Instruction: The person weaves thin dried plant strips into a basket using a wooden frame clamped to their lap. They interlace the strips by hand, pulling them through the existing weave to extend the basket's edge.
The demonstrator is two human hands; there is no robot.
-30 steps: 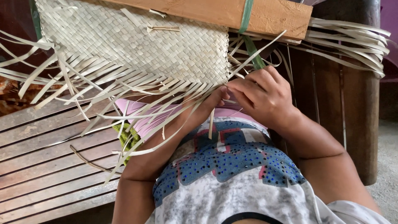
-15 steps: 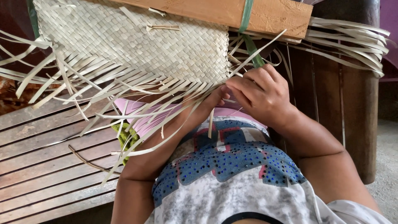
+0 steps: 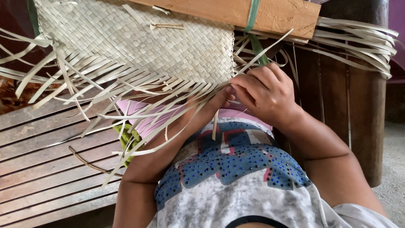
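At the frame's centre, the right hand (image 3: 265,95) curls its fingers around pale loose strips (image 3: 168,105) at the lower right corner of a woven mat (image 3: 139,46). The left hand (image 3: 217,99) is mostly hidden beneath them, its grip unclear. Weaving well here likely means keeping each strip flat and pulled snug against the finished edge.

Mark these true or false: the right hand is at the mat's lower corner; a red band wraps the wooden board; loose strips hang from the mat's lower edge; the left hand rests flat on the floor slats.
1. The right hand is at the lower corner of the woven mat. True.
2. A red band wraps the wooden board. False: the band is green.
3. Loose strips hang from the mat's lower edge. True.
4. The left hand rests flat on the floor slats. False: it is raised among the strips, beside the right hand.
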